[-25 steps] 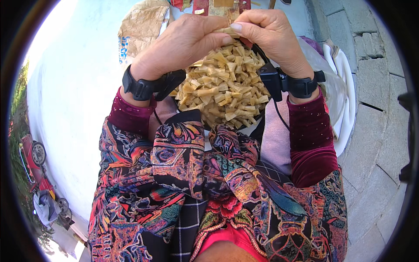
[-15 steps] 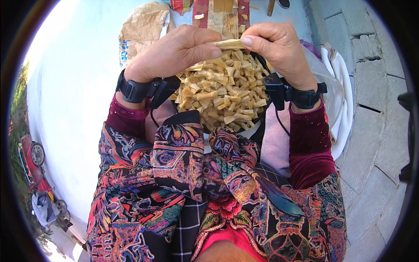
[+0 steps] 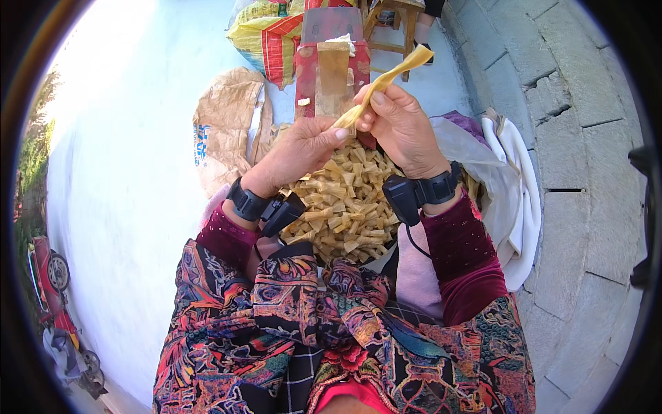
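A long pale-yellow strip, like dried husk or leaf, runs diagonally between my hands, its free end raised to the upper right. My left hand grips the lower end between thumb and fingers. My right hand pinches it higher up. Both wrists wear black strapped devices. Below them is a heaped pile of small knotted tan pieces in a container whose edge is mostly hidden. Just beyond stands a worn red bench or board with a light wooden piece on top.
A crumpled brown paper bag lies left, a red-and-yellow woven sack behind it. White cloth and plastic sit right, beside grey paving blocks. At top are a wooden stool and a person's foot. A red wheeled vehicle stands far left.
My hands and the scene sit lower in view, showing more at the top. My right hand has turned and moved leftward, and the strip now slants up, its long free end showing.
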Demonstrator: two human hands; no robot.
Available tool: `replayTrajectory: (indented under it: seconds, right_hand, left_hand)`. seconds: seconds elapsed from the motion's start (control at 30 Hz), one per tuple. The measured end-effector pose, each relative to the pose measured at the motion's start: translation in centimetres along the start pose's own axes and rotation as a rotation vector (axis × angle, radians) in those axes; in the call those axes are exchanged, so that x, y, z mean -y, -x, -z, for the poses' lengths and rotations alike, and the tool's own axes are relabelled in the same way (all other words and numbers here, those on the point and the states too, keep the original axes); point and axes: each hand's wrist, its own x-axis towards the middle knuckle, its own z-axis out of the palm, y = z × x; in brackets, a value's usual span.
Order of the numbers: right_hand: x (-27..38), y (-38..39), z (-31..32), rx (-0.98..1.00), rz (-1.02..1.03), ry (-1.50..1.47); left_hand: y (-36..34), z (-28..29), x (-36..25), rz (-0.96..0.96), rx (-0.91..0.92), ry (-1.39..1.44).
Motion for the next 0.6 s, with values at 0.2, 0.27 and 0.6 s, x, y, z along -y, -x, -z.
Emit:
replayTrajectory:
  seconds: [0.2,0.27,0.6]
  right_hand:
    - [-0.6,0.4,-0.2,-0.019,-0.108,-0.094]
    - [-1.0,0.6,-0.2,0.004,-0.246,-0.058]
    - [-3.2,0.5,-0.8,0.096,-0.558,0.073]
  left_hand:
    - [0.1,0.1,-0.2,-0.218,0.036,0.11]
    - [-0.3,0.5,-0.1,-0.225,-0.095,0.045]
    - [-1.3,1.4,-0.1,-0.443,-0.051,0.869]
